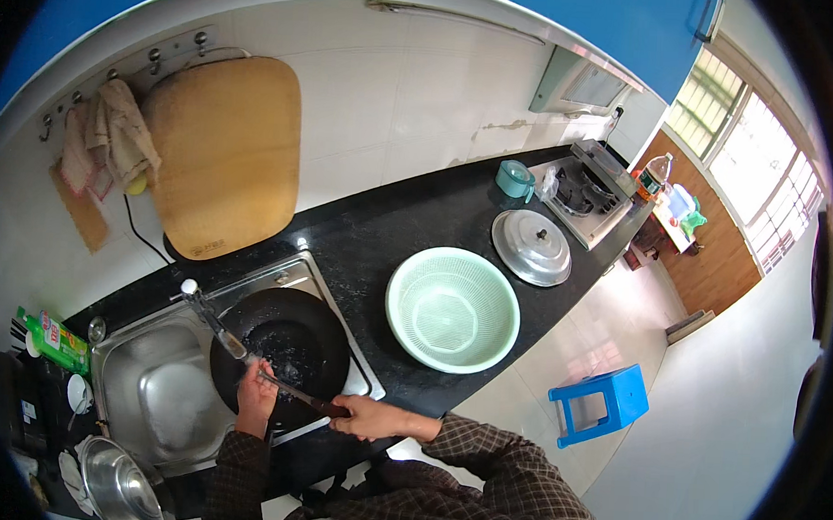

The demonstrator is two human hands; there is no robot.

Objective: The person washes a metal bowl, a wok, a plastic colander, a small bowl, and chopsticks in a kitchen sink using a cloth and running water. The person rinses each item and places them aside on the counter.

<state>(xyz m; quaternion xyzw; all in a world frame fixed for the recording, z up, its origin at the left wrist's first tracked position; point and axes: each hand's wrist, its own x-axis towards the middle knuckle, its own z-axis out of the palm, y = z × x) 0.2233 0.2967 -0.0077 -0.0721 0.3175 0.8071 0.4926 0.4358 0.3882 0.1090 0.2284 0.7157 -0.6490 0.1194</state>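
My right hand [369, 418] grips the dark handle of a metal cooking utensil [293, 392], which slants over the black wok [301, 338]. At the utensil's other end is my left hand [257, 390], with its fingers at the metal part under the faucet [212, 321]. Whether those fingers close on the metal is hard to tell. The wok rests across the right part of the stainless steel sink [157, 381], and its inside looks wet. Just right of the sink, a pale green plastic colander [454, 310] sits in a matching basin on the black counter.
A domed metal lid [531, 247] lies beyond the colander, near a teal container [515, 179] and a gas stove [586, 198]. Left of the sink are a green detergent bottle [61, 342] and metal bowls [124, 484]. A cutting board [226, 157] hangs behind; a blue stool [602, 405] stands on the floor.
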